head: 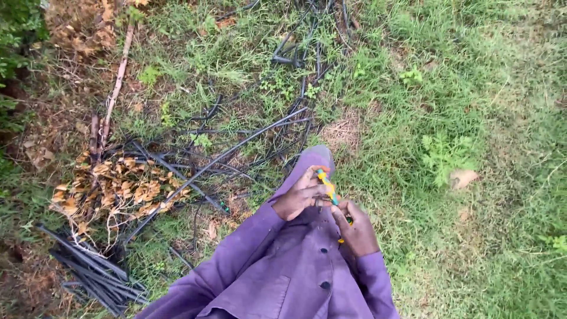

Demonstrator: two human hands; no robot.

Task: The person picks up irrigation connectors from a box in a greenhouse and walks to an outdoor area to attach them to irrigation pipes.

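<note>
Yellow-blue tool gripped by both hands, left hand steadying top, right hand closed round lower end; black pipes lying on grass.

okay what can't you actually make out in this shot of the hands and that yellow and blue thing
Head view:
- Yellow and blue tool: too small, partly covered by the left hand and right hand; its kind is unclear.
- Black tubes: ends cut off by the bottom edge or buried in grass.
- Purple coat: cut off below.
</note>
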